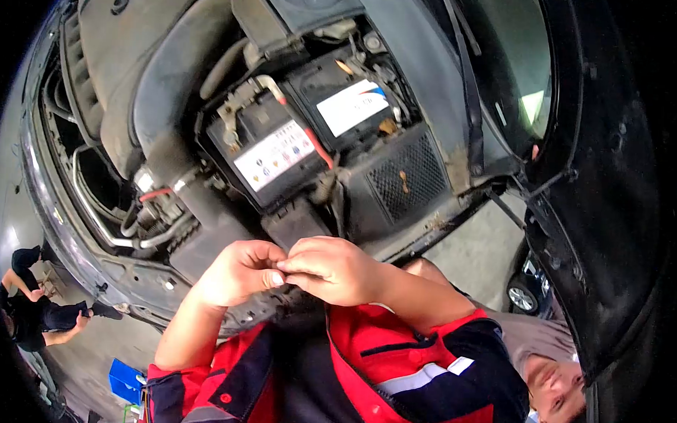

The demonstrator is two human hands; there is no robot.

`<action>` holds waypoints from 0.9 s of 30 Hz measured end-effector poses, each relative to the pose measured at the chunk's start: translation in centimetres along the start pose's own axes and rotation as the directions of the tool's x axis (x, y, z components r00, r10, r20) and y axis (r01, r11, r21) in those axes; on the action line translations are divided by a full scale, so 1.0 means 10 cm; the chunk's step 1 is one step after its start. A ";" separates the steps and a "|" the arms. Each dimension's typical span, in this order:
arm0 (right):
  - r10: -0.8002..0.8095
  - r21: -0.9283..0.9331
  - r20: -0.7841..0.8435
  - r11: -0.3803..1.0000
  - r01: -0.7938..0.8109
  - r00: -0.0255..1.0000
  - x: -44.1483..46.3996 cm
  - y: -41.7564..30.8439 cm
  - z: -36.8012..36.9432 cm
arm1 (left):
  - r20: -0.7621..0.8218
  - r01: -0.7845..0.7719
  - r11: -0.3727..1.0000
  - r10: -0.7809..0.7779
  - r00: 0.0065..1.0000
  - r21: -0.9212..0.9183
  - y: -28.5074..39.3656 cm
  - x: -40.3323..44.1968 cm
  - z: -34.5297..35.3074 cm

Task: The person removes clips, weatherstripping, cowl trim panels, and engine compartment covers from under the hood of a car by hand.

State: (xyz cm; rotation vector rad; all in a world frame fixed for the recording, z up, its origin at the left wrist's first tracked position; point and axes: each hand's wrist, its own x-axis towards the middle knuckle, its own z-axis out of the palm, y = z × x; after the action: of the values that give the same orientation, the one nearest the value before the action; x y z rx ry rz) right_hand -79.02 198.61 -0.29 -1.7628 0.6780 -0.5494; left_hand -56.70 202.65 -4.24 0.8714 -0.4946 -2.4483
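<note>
My left hand [247,272] and my right hand [331,271] meet fingertip to fingertip in front of my chest. Both are closed in a pinch, and whatever may be between the fingers is too small or hidden to make out. Just beyond them, in the engine bay, lies a black car battery [270,153] with a white label carrying printed symbols. A red cable [318,147] runs along its top. Behind that battery is another dark cover [335,88] with a white and blue label.
A thick black air duct [164,86] curves on the left. To the right are a mesh grille panel [407,180] and the raised bonnet [615,184]. One person [552,383] is close on the right; another [44,313] crouches at far left. A blue box [126,381] stands on the floor.
</note>
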 end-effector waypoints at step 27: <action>0.220 -0.200 0.042 0.958 -0.207 0.975 -1.48 -0.64 1.00 | -0.127 -0.062 0.944 0.108 0.986 0.324 -1.47 -0.80 0.76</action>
State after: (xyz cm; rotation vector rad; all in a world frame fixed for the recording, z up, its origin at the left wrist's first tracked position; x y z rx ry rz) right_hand -82.06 217.12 2.68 -1.8500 0.8894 -0.2847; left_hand -61.08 220.31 -1.92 1.1216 -0.8732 -2.2407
